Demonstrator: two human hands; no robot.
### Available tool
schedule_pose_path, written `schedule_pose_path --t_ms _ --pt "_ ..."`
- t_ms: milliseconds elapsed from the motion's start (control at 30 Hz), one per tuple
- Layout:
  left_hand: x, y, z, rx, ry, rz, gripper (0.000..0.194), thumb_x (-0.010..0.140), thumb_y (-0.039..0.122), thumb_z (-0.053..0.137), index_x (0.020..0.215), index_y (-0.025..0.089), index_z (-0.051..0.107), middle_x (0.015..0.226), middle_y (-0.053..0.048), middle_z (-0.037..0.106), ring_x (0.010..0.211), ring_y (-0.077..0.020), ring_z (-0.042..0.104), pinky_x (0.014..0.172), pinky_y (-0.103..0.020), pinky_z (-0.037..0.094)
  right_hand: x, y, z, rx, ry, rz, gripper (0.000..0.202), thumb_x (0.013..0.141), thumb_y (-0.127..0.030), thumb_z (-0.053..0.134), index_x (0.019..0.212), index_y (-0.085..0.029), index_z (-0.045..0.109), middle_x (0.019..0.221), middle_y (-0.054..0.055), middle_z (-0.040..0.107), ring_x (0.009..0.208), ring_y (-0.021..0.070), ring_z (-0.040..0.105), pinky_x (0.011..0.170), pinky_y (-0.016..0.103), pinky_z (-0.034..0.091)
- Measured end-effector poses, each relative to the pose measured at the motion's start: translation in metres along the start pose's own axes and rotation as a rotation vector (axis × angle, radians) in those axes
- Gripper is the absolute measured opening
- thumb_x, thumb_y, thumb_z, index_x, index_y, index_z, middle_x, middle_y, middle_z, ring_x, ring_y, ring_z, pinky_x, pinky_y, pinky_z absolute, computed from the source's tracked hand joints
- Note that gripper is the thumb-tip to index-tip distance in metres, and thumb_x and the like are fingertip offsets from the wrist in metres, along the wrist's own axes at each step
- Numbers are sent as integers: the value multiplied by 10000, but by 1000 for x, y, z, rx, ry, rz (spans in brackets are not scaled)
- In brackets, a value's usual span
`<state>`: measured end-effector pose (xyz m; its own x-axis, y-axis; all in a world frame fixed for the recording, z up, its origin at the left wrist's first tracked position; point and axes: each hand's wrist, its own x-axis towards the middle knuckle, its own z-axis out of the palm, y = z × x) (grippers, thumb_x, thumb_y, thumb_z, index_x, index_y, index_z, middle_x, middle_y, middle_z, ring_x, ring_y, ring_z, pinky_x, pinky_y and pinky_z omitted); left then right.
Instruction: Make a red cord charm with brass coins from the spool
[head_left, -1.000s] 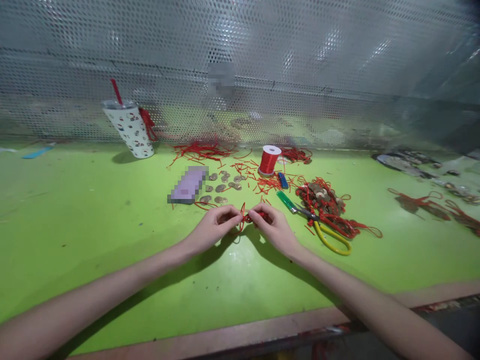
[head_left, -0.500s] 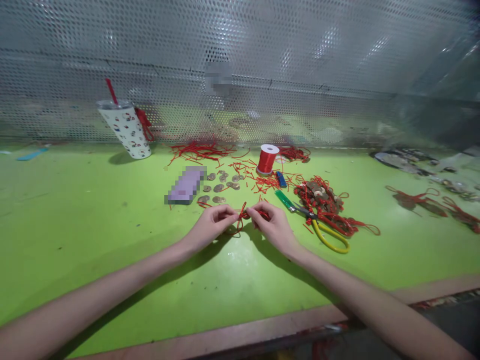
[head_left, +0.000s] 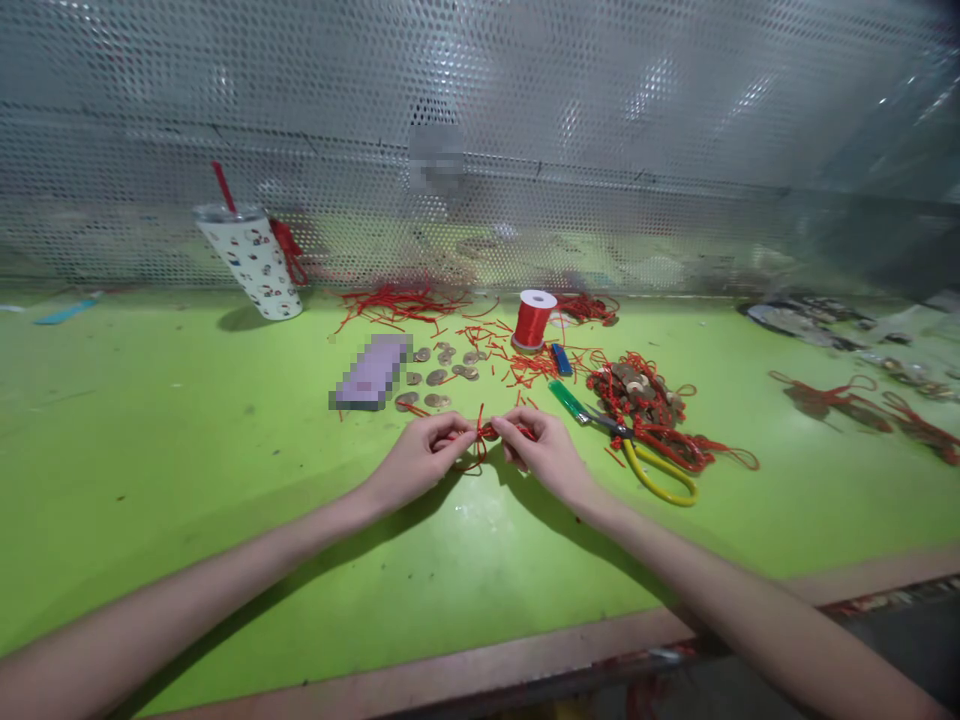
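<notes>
Between my fingertips, just above the green table, a knotted red cord (head_left: 481, 452) hangs in a small loop. My left hand (head_left: 431, 443) pinches the cord from the left with thumb and forefinger. From the right, my right hand (head_left: 536, 438) pinches it too, beside a small brownish coin-like piece (head_left: 490, 431) partly hidden by the fingers. Several loose brass-coloured coins (head_left: 437, 377) lie just beyond my hands. To the right are yellow-handled scissors (head_left: 660, 475), a green lighter (head_left: 568, 401) and a pile of coins tied with red cord (head_left: 637, 390).
A red cord spool (head_left: 532, 322) stands behind scattered red cord scraps, near a blue lighter (head_left: 561, 359). A blurred purple flat object (head_left: 373, 370) lies left of the coins. A patterned tumbler (head_left: 255, 262) stands at the back left, before a perforated metal panel (head_left: 480, 230).
My hands stay nearly in place, still pinching the cord. The short cord end above the knot has shifted slightly left and now points more upright.
</notes>
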<state>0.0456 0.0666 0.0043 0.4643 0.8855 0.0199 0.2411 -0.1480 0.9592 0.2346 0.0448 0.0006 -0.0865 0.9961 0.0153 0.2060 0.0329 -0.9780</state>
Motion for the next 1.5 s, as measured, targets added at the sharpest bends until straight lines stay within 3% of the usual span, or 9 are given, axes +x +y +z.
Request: schedule_pose_path --t_ms 133,300,500,633,833,1133,1500 --pt "0 -2 1 -11 18 -4 284 889 434 623 887 152 659 725 -14 632 641 -139 568 598 -257 446 2 3 -2 -75 -7 -64 346 891 -501 627 818 -165 668 570 -19 575 507 124 486 506 254 370" --pt "-2 -3 1 -25 9 8 262 889 419 618 891 158 609 695 0 602 613 -132 549 580 -254 447 4 10 -6 -283 -47 -213 277 956 -379 563 837 -169 699 737 27 663 657 155 547 597 269 381" --pt "-4 -2 4 -91 -52 -12 257 887 419 629 868 168 580 672 30 553 602 -116 534 598 -252 458 1 8 -5 -408 -68 -385 301 997 -365 524 802 -180 661 780 38 664 749 174 585 710 294 426" --pt "-3 -3 7 -122 -80 -39 279 879 436 633 886 159 597 677 16 570 625 -129 545 598 -261 444 -2 6 1 -256 -82 -313 202 963 -355 577 911 -186 674 830 36 705 744 169 626 697 282 459" --pt "-1 -5 9 -188 -103 -85 303 847 455 676 898 163 614 678 10 593 596 -117 535 543 -242 379 -3 6 3 -148 10 -273 211 923 -368 609 815 -187 611 720 -2 622 660 147 565 631 266 439" --pt "-1 -9 8 -136 -138 -144 318 803 461 720 811 152 646 726 -42 667 599 -123 553 503 -229 324 -2 5 3 -116 33 -235 233 922 -399 593 810 -195 598 731 3 611 662 149 546 623 269 429" --pt "1 -9 8 -125 -142 -145 315 754 445 762 758 144 672 634 -9 598 537 -100 476 494 -235 297 -3 6 4 -154 60 -279 217 928 -391 590 838 -198 625 702 2 614 632 151 537 591 267 402"
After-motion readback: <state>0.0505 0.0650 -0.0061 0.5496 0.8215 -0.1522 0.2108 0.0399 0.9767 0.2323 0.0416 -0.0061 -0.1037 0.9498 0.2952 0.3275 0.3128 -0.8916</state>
